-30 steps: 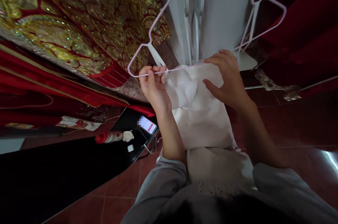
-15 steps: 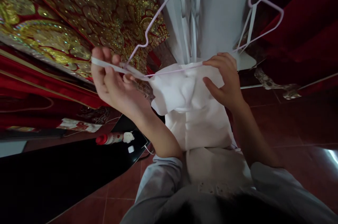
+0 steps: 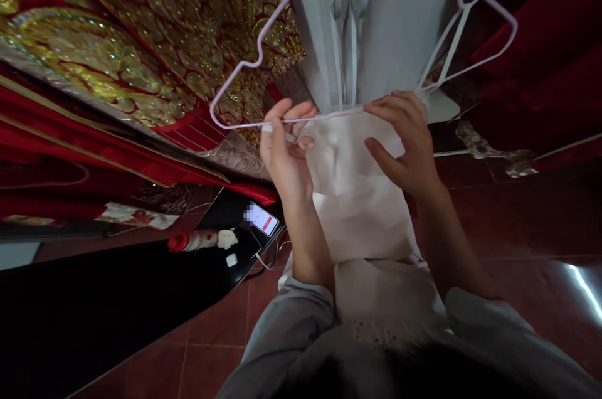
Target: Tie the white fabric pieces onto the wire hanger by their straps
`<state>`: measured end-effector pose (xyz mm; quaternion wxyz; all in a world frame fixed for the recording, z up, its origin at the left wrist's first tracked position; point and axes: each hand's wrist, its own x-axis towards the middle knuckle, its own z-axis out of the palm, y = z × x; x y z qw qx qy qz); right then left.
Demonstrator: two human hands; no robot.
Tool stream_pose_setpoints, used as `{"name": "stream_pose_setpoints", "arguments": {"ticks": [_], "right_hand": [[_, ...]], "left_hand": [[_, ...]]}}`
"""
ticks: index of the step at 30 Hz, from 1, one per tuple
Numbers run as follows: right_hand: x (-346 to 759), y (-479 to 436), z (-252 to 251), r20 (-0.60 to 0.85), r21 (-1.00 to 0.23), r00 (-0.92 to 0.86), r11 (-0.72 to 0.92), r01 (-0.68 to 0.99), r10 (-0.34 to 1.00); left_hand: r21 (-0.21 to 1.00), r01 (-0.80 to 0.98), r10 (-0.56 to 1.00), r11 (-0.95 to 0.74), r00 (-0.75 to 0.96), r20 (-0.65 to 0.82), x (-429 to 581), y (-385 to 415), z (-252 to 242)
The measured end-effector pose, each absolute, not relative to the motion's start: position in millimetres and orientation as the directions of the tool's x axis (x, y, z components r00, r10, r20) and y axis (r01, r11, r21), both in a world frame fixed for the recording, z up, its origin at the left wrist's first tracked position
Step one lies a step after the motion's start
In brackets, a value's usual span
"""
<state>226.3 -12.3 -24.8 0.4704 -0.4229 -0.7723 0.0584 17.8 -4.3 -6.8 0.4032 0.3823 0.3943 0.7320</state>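
Beside a red-and-gold embroidered gown, a white garment hangs from the lower bar of a wire hanger. The left hand, back from pulling leftward, pinches the strap at the bar. The right hand fingers grip the cloth's top edge.

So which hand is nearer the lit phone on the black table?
Left: the left hand pinches a white strap above the phone; the right hand holds white cloth farther right.

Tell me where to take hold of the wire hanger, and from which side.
Grip the wire hanger at its bare lower-left corner, likely from below: it hangs overhead, and left hand, right hand and white garment crowd the bar's middle.
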Motion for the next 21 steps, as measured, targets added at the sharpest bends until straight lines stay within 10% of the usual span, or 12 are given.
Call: {"name": "stream_pose_setpoints", "arguments": {"ticks": [8,12,21], "right_hand": [[239,12,-1,0.597,-0.802,0.366,0.540,0.256,0.714],[249,20,39,0.337,-0.939,0.246,0.307,0.153,0.909],[253,21,49,0.269,-0.954,0.371,0.194,0.226,0.889]], "left_hand": [[0.869,-0.345,0.921,-0.355,-0.290,0.262,23,-7,-1],[0.866,-0.354,0.924,-0.353,-0.280,0.262,21,-6,-1],[0.869,-0.346,0.921,-0.354,-0.293,0.258,25,-7,1]]}}
